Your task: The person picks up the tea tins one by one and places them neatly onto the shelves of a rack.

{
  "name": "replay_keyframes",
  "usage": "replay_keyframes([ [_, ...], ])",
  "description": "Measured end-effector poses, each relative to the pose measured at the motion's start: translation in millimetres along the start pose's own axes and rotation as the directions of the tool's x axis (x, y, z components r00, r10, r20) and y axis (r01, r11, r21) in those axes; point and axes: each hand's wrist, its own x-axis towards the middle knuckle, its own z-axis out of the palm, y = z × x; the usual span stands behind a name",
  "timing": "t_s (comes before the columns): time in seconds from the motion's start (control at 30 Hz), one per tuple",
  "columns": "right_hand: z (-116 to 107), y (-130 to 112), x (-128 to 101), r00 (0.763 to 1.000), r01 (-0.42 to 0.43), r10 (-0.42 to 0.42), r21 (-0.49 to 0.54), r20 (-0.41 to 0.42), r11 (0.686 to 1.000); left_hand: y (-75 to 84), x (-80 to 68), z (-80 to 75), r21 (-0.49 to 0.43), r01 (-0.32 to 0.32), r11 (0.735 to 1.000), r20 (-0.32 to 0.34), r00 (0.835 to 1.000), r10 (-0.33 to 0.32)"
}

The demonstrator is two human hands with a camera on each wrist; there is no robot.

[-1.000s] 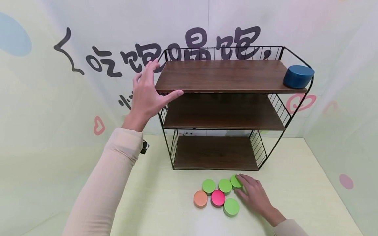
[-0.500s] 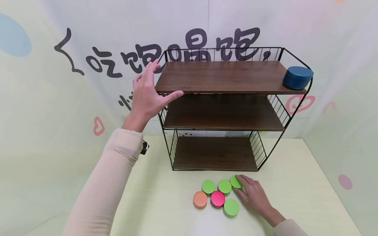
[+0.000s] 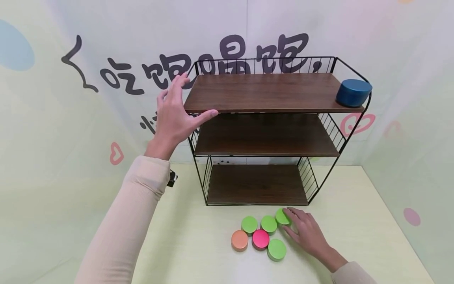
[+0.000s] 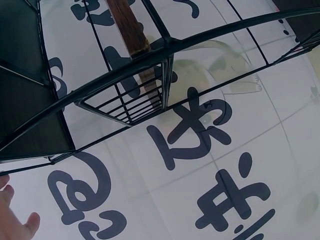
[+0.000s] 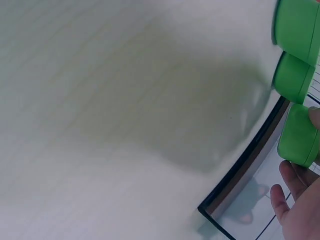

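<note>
My right hand [image 3: 307, 233] pinches a small round green tin [image 3: 281, 217] between thumb and fingers, just in front of the shelf rack. In the right wrist view the held green tin [image 5: 297, 135] stands slightly apart from its neighbours. Beside it on the table are three more green tins, including one close by [image 3: 268, 224], plus a pink-red tin [image 3: 260, 239] and an orange tin [image 3: 239, 240]. My left hand [image 3: 173, 118] is raised at the top board's left corner, thumb and fingers spread, nothing in its grasp.
A three-level rack [image 3: 262, 92] with dark wood boards and black wire sides stands against the printed wall. A larger blue tin [image 3: 354, 93] sits at the right end of its top board. A small black-and-white object [image 3: 172, 178] shows behind the left sleeve.
The green tin in my right hand has shifted slightly toward the rack, away from the other tins. My left hand keeps its place at the corner. The head view has turned slightly.
</note>
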Motion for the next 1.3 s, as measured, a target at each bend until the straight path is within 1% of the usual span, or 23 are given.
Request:
replay_keyframes([
  [0.1,-4,1,2,0.999,0.036,-0.036,-0.014,-0.017,0.999,0.0,0.3,0.1,0.002,-0.003,1.0,-0.002,1.0,0.003],
  [0.2,-8,3,5,0.995,0.095,-0.096,-0.028,-0.033,0.995,-0.1,0.3,0.1,0.004,-0.002,1.0,0.001,1.0,0.002],
  [0.33,-14,6,10,0.98,0.189,-0.191,-0.029,-0.056,0.981,-1.3,-0.8,-0.4,0.008,0.008,1.0,0.004,1.0,-0.008],
  [0.4,-18,6,13,0.972,0.223,-0.224,-0.029,-0.072,0.974,-2.1,-1.8,-0.5,0.008,0.012,1.0,0.005,1.0,-0.012],
  [0.53,-28,6,19,0.962,0.247,-0.25,-0.036,-0.109,0.968,-2.9,-2.8,0.2,0.004,0.01,1.0,0.004,1.0,-0.01],
  [0.63,-36,5,24,0.957,0.258,-0.262,-0.047,-0.122,0.965,-3.0,-2.4,0.6,0.001,0.002,1.0,-0.001,1.0,-0.002],
  [0.87,-55,4,37,0.943,0.3,-0.308,-0.077,-0.124,0.951,-2.0,-0.4,-0.1,-0.005,-0.011,1.0,-0.001,1.0,0.011],
  [1.03,-71,7,49,0.942,0.306,-0.314,-0.087,-0.116,0.948,-1.9,-0.3,-0.5,-0.014,-0.012,1.0,0.005,1.0,0.012],
  [1.1,-78,9,55,0.94,0.309,-0.319,-0.091,-0.124,0.947,-2.2,-0.4,-0.8,-0.014,-0.009,1.0,0.007,1.0,0.009],
  [1.17,-85,11,61,0.934,0.319,-0.331,-0.099,-0.135,0.942,-2.6,-0.4,-0.9,-0.013,-0.006,1.0,0.008,1.0,0.007],
  [1.3,-99,10,73,0.913,0.356,-0.374,-0.13,-0.161,0.925,-3.0,-0.5,-1.1,-0.011,-0.002,1.0,0.011,1.0,0.003],
])
